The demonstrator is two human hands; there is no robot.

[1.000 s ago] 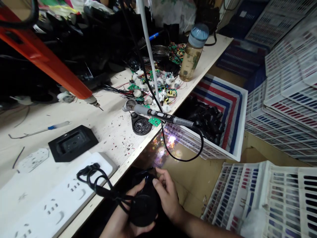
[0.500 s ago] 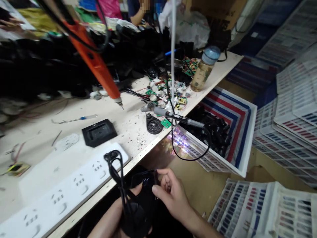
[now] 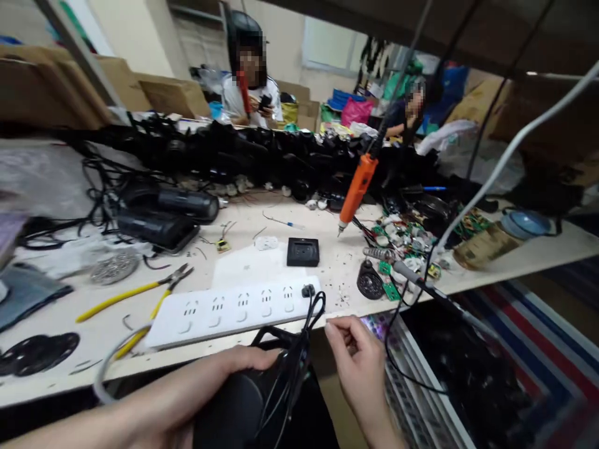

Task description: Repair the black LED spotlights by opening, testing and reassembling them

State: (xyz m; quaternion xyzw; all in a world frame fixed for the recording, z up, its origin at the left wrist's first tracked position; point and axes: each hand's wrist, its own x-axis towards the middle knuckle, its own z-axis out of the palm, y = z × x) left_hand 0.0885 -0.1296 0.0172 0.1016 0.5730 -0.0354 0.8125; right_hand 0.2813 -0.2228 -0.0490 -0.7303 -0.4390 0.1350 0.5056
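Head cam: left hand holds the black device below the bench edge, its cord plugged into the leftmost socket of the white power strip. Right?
Not quite. In the head view the cord's plug sits at the rightmost end of the white power strip. The left hand does hold the black device.

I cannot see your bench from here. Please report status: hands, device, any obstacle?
Left hand grips black device. Right hand beside its cord, fingers curled. Cord plugged into power strip.
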